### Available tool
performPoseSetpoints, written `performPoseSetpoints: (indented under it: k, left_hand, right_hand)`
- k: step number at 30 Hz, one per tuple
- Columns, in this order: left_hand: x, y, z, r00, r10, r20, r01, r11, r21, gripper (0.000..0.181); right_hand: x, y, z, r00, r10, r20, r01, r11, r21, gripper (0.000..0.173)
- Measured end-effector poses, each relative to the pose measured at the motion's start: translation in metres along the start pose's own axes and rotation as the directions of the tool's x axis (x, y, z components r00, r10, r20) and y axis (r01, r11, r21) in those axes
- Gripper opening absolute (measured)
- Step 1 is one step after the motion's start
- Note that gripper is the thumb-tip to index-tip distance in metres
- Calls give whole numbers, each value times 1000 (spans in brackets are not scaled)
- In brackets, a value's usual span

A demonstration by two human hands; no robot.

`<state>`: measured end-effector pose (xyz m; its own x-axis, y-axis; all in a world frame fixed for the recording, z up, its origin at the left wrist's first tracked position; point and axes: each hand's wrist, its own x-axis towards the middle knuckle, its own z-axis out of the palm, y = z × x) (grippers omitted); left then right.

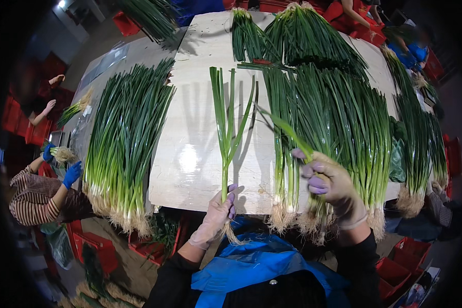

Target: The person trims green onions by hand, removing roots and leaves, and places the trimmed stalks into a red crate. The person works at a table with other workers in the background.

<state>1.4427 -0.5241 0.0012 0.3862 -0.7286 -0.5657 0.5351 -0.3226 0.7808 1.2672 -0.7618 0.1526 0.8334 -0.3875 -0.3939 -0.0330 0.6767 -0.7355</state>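
Observation:
My left hand, in a pale glove with purple fingertips, grips one spring onion low on its stem. The plant stands out from my fist with its green leaves fanned away from me, and its roots hang below the hand. My right hand, gloved alike, is shut on a loose green leaf whose tip points up and left. Just under that hand lies a wide row of spring onions, roots over the near table edge.
Another heap of spring onions lies at left on the pale table. Bunches lie at the far side. A co-worker in blue gloves stands at left, others work around the tables. Red crates stand on the floor.

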Motion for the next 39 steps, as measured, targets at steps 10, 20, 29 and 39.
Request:
performPoseSetpoints:
  k: [10,20,29,39]
  left_hand:
    - [-10,1,-1,976,117,186,-106,992,-71,61]
    - [11,-30,-15,999,18,26,-15,995,-98,40]
    - [12,-64,-7,905,343,-253,-187,853,487,19]
    - [18,-70,-13,934,286,-214,-133,834,536,22]
  right_hand:
    - [-51,-56,39,893,-438,-101,418,892,-173,40]
    - [19,75,-41,925,76,-372,-144,977,-159,35]
    - [34,123,-81,921,150,-359,-98,983,158,38]
    - [25,118,-71,934,112,-339,-65,987,148,38]
